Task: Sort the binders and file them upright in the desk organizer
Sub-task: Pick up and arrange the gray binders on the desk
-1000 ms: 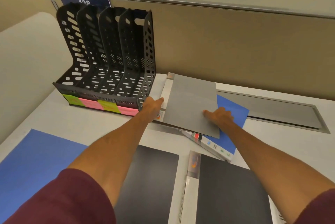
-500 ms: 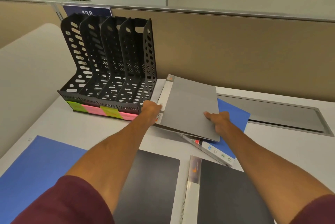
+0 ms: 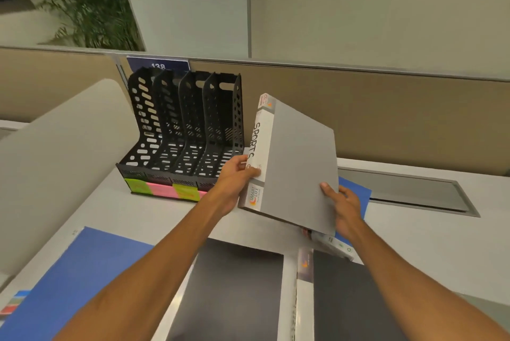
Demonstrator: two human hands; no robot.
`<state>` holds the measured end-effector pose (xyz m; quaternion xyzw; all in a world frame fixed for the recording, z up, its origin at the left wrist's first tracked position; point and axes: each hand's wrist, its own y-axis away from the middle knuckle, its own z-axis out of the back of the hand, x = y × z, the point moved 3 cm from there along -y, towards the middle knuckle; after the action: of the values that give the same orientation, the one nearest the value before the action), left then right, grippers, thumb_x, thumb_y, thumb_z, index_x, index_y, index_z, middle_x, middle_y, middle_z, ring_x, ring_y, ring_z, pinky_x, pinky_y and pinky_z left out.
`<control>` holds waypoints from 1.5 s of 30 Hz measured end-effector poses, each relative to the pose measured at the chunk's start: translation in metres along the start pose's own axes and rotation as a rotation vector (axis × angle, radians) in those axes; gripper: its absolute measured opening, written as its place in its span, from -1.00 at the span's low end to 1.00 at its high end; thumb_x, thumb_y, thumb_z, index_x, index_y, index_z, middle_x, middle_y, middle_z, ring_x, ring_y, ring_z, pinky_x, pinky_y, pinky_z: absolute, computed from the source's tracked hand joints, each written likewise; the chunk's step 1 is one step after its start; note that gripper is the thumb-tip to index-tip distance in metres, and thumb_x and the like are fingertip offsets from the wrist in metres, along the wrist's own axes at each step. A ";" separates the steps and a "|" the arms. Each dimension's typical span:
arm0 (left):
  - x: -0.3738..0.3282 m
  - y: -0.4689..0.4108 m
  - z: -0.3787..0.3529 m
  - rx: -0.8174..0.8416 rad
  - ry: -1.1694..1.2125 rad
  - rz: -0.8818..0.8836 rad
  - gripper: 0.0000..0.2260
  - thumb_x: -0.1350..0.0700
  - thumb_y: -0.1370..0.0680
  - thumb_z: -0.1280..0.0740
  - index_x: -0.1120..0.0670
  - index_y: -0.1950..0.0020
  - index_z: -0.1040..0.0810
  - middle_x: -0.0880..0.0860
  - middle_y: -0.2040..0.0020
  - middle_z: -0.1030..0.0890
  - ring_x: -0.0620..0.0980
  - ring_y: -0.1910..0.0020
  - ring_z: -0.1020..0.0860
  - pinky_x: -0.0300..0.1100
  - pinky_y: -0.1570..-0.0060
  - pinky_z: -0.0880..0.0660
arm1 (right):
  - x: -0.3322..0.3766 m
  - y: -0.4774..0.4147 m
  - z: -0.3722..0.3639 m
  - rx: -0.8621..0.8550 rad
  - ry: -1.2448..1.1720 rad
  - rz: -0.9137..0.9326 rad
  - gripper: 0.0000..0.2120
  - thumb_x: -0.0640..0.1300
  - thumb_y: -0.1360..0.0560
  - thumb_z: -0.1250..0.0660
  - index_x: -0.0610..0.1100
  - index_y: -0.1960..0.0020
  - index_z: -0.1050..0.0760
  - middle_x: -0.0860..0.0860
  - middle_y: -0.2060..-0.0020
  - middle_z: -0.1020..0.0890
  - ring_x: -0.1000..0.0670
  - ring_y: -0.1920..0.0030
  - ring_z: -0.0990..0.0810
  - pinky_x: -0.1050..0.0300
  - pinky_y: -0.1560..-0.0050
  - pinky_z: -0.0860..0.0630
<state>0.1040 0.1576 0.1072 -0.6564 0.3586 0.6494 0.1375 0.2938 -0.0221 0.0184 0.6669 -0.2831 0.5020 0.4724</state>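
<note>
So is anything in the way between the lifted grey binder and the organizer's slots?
Nothing visible: the grey binder, held by both hands, is tilted just right of the organizer, whose slots look empty.

A grey binder [image 3: 298, 172] with a white spine lettered "SPORTS" in black, beside a black perforated desk organizer [image 3: 185, 133] fronted by green and pink labels [image 3: 165, 189]; blue [image 3: 69, 280] and black binders [image 3: 234, 291] lie nearer.
</note>
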 end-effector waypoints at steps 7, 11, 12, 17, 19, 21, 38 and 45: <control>-0.051 0.088 0.003 0.151 -0.013 -0.253 -0.61 0.25 -0.48 -0.40 -0.06 -0.18 -0.36 0.01 -0.13 -0.56 0.02 -0.06 -0.60 -0.01 0.04 -0.63 | 0.016 0.068 -0.022 0.080 -0.109 0.119 -0.52 0.11 -0.34 -0.46 -0.10 -0.16 -0.54 -0.04 -0.06 -0.65 -0.12 -0.12 -0.57 -0.19 -0.20 -0.50; -0.066 0.139 0.011 0.210 -0.056 -0.352 -0.58 0.22 -0.46 -0.43 -0.06 -0.18 -0.33 0.00 -0.13 -0.54 0.02 -0.08 -0.59 -0.01 0.00 -0.62 | 0.019 0.109 -0.032 0.110 -0.167 0.155 -0.54 0.05 -0.38 -0.42 -0.15 -0.20 -0.52 -0.12 -0.11 -0.62 -0.14 -0.12 -0.58 -0.17 -0.19 -0.51; -0.068 0.151 0.015 0.220 -0.072 -0.371 -0.57 0.21 -0.45 -0.44 -0.07 -0.18 -0.32 -0.01 -0.12 -0.54 0.01 -0.08 -0.59 -0.04 0.00 -0.63 | 0.019 0.120 -0.033 0.115 -0.176 0.160 -0.55 0.02 -0.41 -0.40 -0.17 -0.23 -0.51 -0.14 -0.13 -0.61 -0.14 -0.11 -0.58 -0.14 -0.17 -0.53; -0.066 0.199 0.042 0.273 -0.107 -0.440 -0.54 0.16 -0.42 -0.48 -0.07 -0.18 -0.32 -0.04 -0.11 -0.54 -0.02 -0.08 -0.59 -0.18 0.05 -0.63 | 0.007 0.168 -0.039 0.095 -0.200 0.177 -0.62 -0.04 -0.50 -0.34 -0.20 -0.26 -0.48 -0.19 -0.15 -0.59 -0.26 -0.17 -0.56 -0.30 -0.23 -0.47; -0.061 0.214 0.055 0.306 -0.109 -0.455 -0.53 0.18 -0.41 -0.49 -0.08 -0.16 -0.32 -0.04 -0.10 -0.54 -0.04 -0.07 -0.59 -0.23 0.09 -0.62 | -0.001 0.188 -0.041 0.084 -0.202 0.169 -0.62 -0.04 -0.49 -0.36 -0.19 -0.24 -0.48 -0.19 -0.14 -0.59 -0.27 -0.17 -0.55 -0.33 -0.23 -0.45; -0.056 0.226 0.068 0.339 -0.122 -0.468 -0.52 0.21 -0.40 -0.50 -0.10 -0.15 -0.32 -0.03 -0.10 -0.54 -0.04 -0.06 -0.59 -0.24 0.11 -0.61 | -0.010 0.206 -0.042 0.082 -0.193 0.162 -0.59 -0.01 -0.46 -0.38 -0.16 -0.25 -0.49 -0.17 -0.14 -0.59 -0.25 -0.17 -0.56 -0.33 -0.21 -0.46; 0.080 0.221 0.169 0.095 -0.187 -0.053 -0.53 0.32 -0.44 -0.37 0.01 -0.25 -0.31 0.03 -0.14 -0.50 -0.04 0.05 -0.56 -0.17 0.20 -0.57 | -0.099 0.300 -0.028 -0.127 0.027 0.160 -0.49 -0.18 -0.34 -0.55 -0.10 -0.20 -0.40 0.02 0.04 -0.61 0.11 0.13 -0.59 0.27 0.27 -0.44; 0.144 0.235 0.188 -0.053 -0.275 0.047 -0.75 0.33 -0.49 -0.29 0.13 -0.14 -0.46 0.02 0.09 -0.54 -0.09 0.23 -0.54 -0.26 0.29 -0.52 | -0.158 0.326 -0.032 -0.161 0.202 0.073 -0.39 -0.20 -0.34 -0.55 -0.19 -0.31 -0.37 -0.13 -0.15 -0.56 -0.15 -0.07 -0.57 -0.04 -0.05 -0.56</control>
<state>-0.2051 0.0715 0.0153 -0.5561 0.3345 0.7454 0.1524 -0.0502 -0.1367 -0.0156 0.5621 -0.2975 0.5591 0.5320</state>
